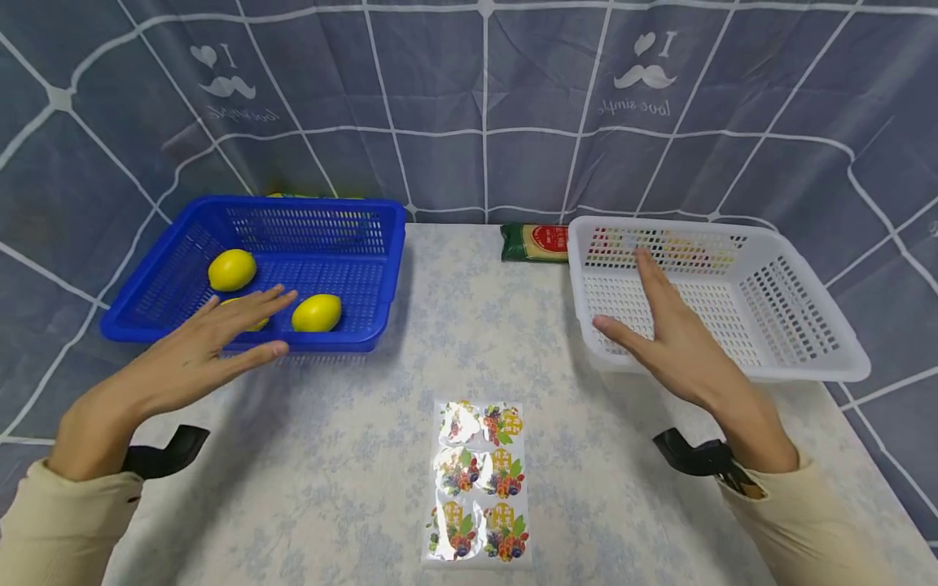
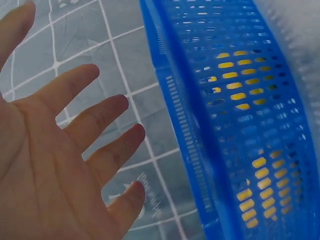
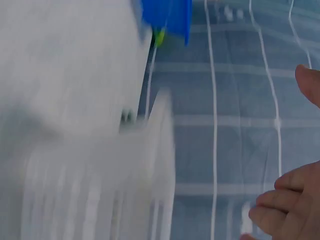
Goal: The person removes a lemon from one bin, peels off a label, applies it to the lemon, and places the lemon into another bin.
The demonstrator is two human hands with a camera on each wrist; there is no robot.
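Observation:
My left hand (image 1: 212, 346) hovers at the near rim of a blue basket (image 1: 315, 258), fingers straight and spread, holding nothing. Inside that basket are yellow lemons: one lemon (image 1: 232, 270) toward the left, another lemon (image 1: 317, 312) near the front, and a third partly hidden behind my fingers. The left wrist view shows the spread palm beside the basket's slotted wall. On the other side, my right hand (image 1: 685, 346) is held over the near left edge of a white basket (image 1: 795, 305), with fingers extended and nothing in them. No lemon shows in the white basket.
A sheet of fruit-print stickers (image 1: 479, 484) lies on the pale patterned table (image 1: 352, 456) between the hands. A green and red packet (image 1: 535, 242) lies at the back beside the white basket. Colourful packaging shows through that basket's far wall. A grey curtain (image 1: 454, 98) hangs behind.

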